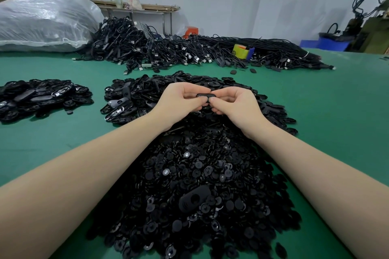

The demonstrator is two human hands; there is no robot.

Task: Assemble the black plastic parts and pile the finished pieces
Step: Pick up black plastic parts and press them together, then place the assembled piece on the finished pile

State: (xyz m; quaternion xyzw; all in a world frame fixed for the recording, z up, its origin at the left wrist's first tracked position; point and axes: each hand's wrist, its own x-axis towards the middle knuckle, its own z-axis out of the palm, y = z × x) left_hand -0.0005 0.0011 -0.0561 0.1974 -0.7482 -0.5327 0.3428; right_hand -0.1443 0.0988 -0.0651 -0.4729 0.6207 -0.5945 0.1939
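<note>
Black oval plastic shell piece (206, 96) sits mid-frame over the big heap of loose black plastic parts (195, 174), pinched at its ends by left hand (181, 101) and right hand (233, 103). Looks light, stiff and a bit slick, so I'd keep gripping the edges.

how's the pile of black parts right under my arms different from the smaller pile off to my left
The near pile is mostly small round discs, heaped high and spread wide; the left pile is long oval pieces, lower and smaller. The near pile runs on under both hands, while the left pile sits apart, untouched. Both are black plastic on the green table.
</note>
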